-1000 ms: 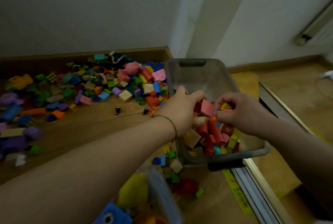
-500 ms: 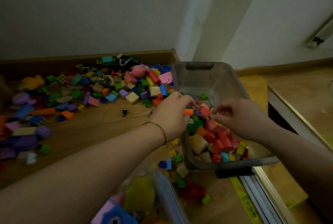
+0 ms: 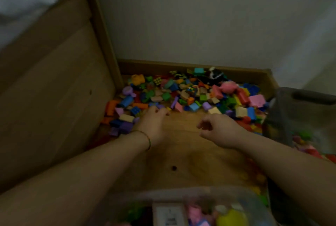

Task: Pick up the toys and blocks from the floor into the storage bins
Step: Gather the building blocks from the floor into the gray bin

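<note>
A heap of colourful blocks and toys (image 3: pixel 190 95) lies on the wooden floor against the wall. My left hand (image 3: pixel 154 124) reaches the heap's near left edge, with loosely bent fingertips beside a purple block (image 3: pixel 161 106) and nothing visibly held. My right hand (image 3: pixel 220 129) hovers over bare floor just short of the heap, fingers loosely curled and empty. The grey storage bin (image 3: pixel 283 116) stands at the right with blocks inside. A clear bin (image 3: pixel 181 192) with soft toys sits at the bottom edge.
A wooden panel (image 3: pixel 54 98) rises on the left and a low wooden skirting (image 3: pixel 163 65) runs behind the heap. Bare wooden floor (image 3: pixel 181 153) lies between my arms. A small dark hole (image 3: pixel 174 168) marks the floor.
Both hands left the grey bin and swung left to the heap on the floor. The blocks they held are gone from them. My view turned left with them.
</note>
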